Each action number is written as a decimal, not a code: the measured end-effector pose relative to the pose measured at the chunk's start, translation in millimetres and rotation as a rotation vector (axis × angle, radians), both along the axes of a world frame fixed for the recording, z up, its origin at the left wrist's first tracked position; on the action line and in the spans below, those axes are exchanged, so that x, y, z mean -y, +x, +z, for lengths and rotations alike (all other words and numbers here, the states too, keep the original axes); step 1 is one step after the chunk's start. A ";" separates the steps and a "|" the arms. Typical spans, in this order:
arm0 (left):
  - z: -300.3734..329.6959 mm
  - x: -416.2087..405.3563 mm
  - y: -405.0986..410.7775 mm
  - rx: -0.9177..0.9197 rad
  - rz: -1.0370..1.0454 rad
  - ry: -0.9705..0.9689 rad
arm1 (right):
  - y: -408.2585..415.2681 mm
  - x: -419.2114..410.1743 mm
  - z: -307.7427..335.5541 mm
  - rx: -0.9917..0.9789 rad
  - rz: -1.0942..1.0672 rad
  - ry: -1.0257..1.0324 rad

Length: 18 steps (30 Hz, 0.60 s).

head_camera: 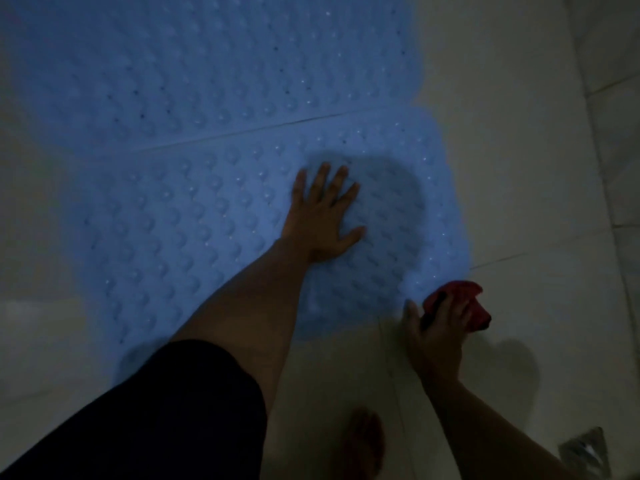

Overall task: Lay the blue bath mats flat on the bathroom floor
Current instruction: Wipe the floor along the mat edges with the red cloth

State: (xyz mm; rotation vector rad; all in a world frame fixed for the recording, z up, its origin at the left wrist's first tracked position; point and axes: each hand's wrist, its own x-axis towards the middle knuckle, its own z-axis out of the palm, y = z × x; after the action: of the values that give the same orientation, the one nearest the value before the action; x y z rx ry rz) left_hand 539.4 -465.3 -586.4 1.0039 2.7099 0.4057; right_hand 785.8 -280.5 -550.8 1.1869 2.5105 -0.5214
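Note:
Two blue bubble-textured bath mats lie on the pale tiled floor. The far mat (207, 64) fills the upper left. The near mat (180, 230) lies against it along a long seam. My left hand (323, 216) presses flat on the near mat with fingers spread. My right hand (440, 327) hovers beside that mat's lower right corner and grips a crumpled red cloth (460, 303).
Pale floor tiles (519, 168) stretch to the right, meeting a tiled wall (616, 98) at the far right. A metal floor drain (585, 448) sits at the bottom right. My bare foot (363, 441) stands on the tile near the bottom centre.

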 end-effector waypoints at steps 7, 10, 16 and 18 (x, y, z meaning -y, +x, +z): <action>27.2 104.4 63.2 -0.080 0.511 0.065 | 27.9 94.2 -2.9 0.152 0.222 0.080; 26.4 167.1 125.2 -0.066 0.800 -0.053 | 33.7 146.5 3.2 0.100 0.294 0.088; 12.0 200.3 175.0 0.108 0.876 -0.152 | 57.4 183.1 -6.2 -0.002 0.638 0.079; 10.7 202.2 173.5 0.100 0.891 -0.077 | 67.8 185.5 -10.9 -0.002 0.881 0.112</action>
State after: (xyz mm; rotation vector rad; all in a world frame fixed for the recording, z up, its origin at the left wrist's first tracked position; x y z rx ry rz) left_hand 712.9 -667.5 -575.7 -0.2966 2.8938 0.4573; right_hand 853.5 -466.0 -561.7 0.0249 2.7429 -0.1406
